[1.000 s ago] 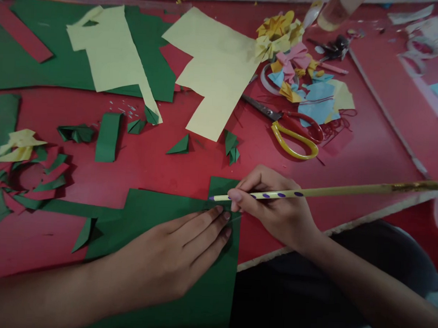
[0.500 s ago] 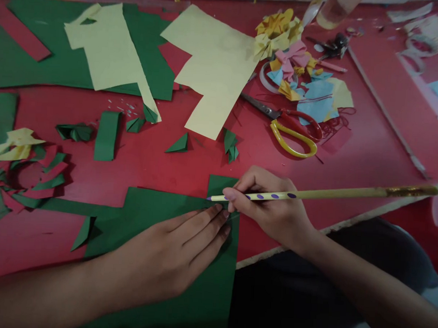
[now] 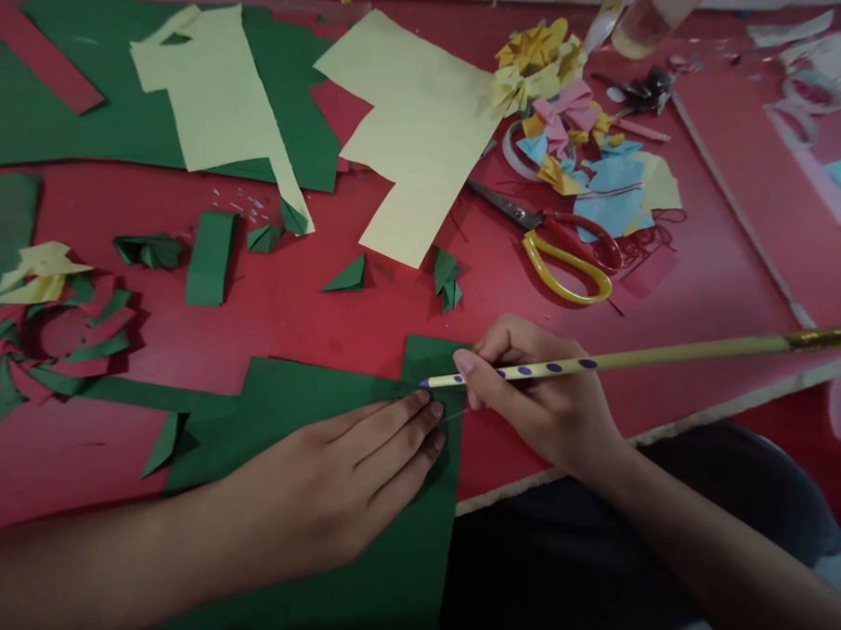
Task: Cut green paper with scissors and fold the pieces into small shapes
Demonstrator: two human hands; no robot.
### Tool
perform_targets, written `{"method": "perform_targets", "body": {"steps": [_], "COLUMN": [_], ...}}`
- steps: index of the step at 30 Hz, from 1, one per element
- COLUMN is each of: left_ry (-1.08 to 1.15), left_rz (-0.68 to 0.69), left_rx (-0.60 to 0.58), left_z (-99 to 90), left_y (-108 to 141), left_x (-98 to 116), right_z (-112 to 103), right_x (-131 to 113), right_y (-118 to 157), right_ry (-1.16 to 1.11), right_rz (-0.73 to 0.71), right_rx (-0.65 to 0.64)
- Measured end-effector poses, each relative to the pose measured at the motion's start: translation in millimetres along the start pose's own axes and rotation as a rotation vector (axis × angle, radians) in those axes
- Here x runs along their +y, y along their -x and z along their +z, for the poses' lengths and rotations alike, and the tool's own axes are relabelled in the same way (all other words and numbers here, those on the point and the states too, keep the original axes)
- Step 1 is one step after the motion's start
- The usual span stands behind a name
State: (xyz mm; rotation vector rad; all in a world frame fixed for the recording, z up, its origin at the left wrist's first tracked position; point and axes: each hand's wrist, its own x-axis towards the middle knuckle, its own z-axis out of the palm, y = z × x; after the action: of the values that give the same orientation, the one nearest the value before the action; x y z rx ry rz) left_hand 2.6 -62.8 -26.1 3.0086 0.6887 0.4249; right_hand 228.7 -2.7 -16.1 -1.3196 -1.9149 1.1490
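My left hand (image 3: 344,474) lies flat on a sheet of dark green paper (image 3: 262,577), fingers stretched out and side by side. Between the thumb and fingers of my right hand (image 3: 535,385) is a long, pale yellow pen (image 3: 662,356) with purple dots and a gold glittery far end. Its purple tip meets or hovers just over the green paper, beside my left fingertips; I cannot tell which. A faint pale line runs on the paper by those fingers. The green sheet has a stepped outline, with a narrower part jutting out at its upper right.
Scissors (image 3: 566,266) with red and yellow handles lie beyond my right hand. Cream paper pieces (image 3: 428,148), folded green scraps (image 3: 210,259) and a red-green paper ring (image 3: 102,343) spread across the red table. Coloured paper bows (image 3: 561,112) and a tape roll (image 3: 831,78) sit farther back.
My right hand and the pen have shifted a little to the right, and the pen's far end has tilted up. My left hand stays in place on the paper.
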Motion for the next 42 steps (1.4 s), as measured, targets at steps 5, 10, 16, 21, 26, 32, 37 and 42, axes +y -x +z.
{"method": "perform_targets", "body": {"steps": [5, 10, 16, 21, 26, 32, 37, 42], "left_ry": [-0.004, -0.006, -0.007, 0.017, 0.082, -0.035, -0.097, 0.047], "left_rz": [0.009, 0.001, 0.014, 0.019, 0.034, -0.22, -0.217, -0.167], "left_rx": [-0.001, -0.001, -0.006, -0.021, -0.038, 0.008, 0.019, -0.039], "left_z": [-0.4, 0.1, -1.0, 0.3, 3.6, 2.9, 2.1, 5.2], "left_y": [0, 2, 3, 3, 4, 0, -2, -1], "left_x": [0, 0, -1, -3, -12, -34, -31, -19], "right_z": [-4, -8, -9, -6, -7, -10, -11, -9], "right_x": [2, 3, 7, 6, 7, 8, 21, 26], "right_y": [2, 3, 5, 4, 2, -1, -4, -8], "right_ry": [-0.005, 0.006, -0.043, -0.236, 0.028, 0.183, 0.411, 0.689], "right_rz": [0.001, 0.002, 0.029, -0.001, -0.183, -0.368, -0.668, -0.664], "right_rx": [0.021, 0.03, 0.045, 0.121, 0.022, 0.064, -0.038, -0.181]}}
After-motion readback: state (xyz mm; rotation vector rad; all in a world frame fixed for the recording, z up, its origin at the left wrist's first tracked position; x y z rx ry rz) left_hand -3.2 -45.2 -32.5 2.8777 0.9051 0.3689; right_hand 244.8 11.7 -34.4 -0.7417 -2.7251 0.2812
